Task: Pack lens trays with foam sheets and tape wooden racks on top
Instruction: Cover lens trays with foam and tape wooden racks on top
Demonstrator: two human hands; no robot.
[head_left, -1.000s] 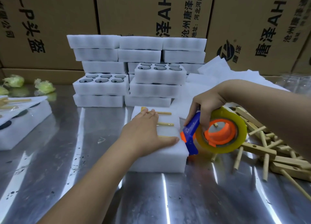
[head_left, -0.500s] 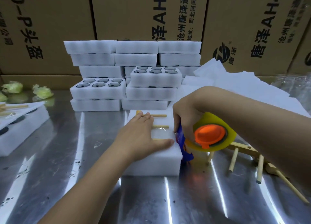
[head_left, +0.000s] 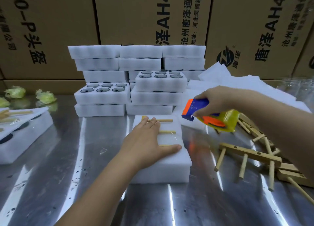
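shiny steel worktop (head_left: 51,183) with a wall of printed cardboard cartons (head_left: 136,22) at the far side. against the cartons, a stack of white foam lens trays (head_left: 136,76); two of the front ones sit uncovered with round lenses showing in their pockets, the rest look closed with foam. loose foam sheets (head_left: 237,83) piled far right. heap of wooden racks (head_left: 251,154) with pegs near right. at the left edge another foam tray (head_left: 22,141) with dark pockets, a sheet and a wooden piece on it, looks half packed.

current tray (head_left: 161,159) is centre, near side, covered with foam, with a wooden rack (head_left: 163,132) on top, three pegs showing. left hand (head_left: 149,144) lies flat and open on it, fingers spread, pressing the rack down. a glossy patch near the right ends of the pegs looks like tape laid, extent unclear. right hand (head_left: 215,100) is closed around the handle of a tape dispenser (head_left: 212,117), held up in the air just right of the tray, not touching it.

judgement: this tray is at the taping step, maybe one strip on. many trays and racks left to do, so early to mid task.
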